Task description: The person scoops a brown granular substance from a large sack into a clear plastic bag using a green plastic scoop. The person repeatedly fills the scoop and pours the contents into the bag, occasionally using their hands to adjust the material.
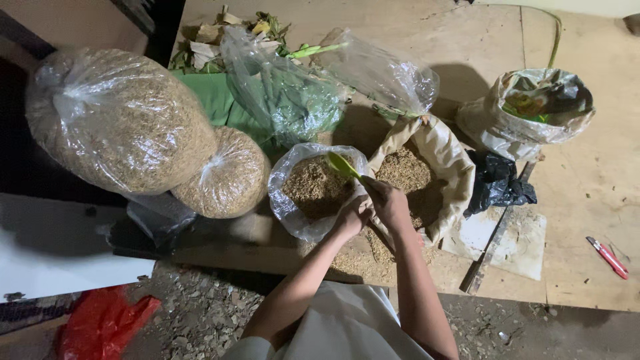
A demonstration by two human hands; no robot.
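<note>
From the head camera, the right hand [389, 202] closes around the handle of a small yellow-green plastic scoop [342, 165]. The scoop's smooth oval bowl points far and left, and its long axis runs diagonally from the hand near right up to the bowl far left. The bowl hovers over the open mouth of a clear plastic bag [293, 213], crinkled and glossy, which is filled with coarse tan husk-like grain. The left hand [353, 215] pinches the bag's near right rim, fingers curled tight on the film.

Just right of this bag, touching it, stands a beige paper sack [443, 157] with a rolled, wrinkled rim, holding the same dry, flaky brown material. Some of it lies spilled on the plywood floor [587, 193] near the hands.

To the left sit two sealed clear bags of grain: a large rounded one [120, 120] far left, and a smaller ball-shaped one [230, 177] beside it, both knotted at the top and shiny. Behind them, far from the person, a clear bag of green leaves [287, 93] leans on an empty, puffed clear bag [383, 73], with dried leaf scraps beyond.

Far right stands a round sack lined with crumpled silvery plastic [527, 113], green matter inside. A black plastic bag [497, 183] lies crumpled near it. A red-handled tool [608, 257] lies on the floor at the right, its long axis diagonal. A red plastic bag [100, 323] lies near left.
</note>
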